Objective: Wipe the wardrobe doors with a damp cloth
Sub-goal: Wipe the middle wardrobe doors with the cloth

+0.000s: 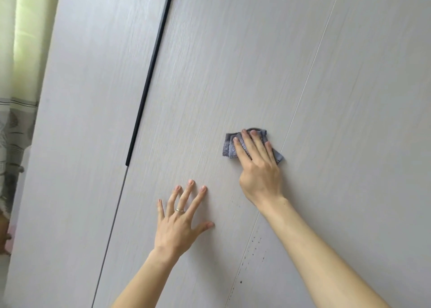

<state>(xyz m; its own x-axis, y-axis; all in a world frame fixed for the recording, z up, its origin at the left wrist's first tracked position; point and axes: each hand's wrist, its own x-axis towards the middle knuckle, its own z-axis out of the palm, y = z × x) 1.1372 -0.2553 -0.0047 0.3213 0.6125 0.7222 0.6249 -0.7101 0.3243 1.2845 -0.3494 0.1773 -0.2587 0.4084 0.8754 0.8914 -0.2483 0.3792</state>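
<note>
Pale grey wood-grain wardrobe doors fill the view; the middle door [210, 74] is the one both hands touch. My right hand [258, 168] lies flat with straight fingers on a folded grey-blue cloth [228, 148], pressing it against the door just left of a thin seam. My left hand [179, 223] is spread flat on the same door, lower and to the left, fingers apart, a ring on one finger. It holds nothing.
A long black handle strip [151, 74] runs down the gap between the left door [81, 121] and the middle one. Small dark drip specks [253, 244] sit along the seam below my right wrist. A curtain [16, 98] hangs at the far left.
</note>
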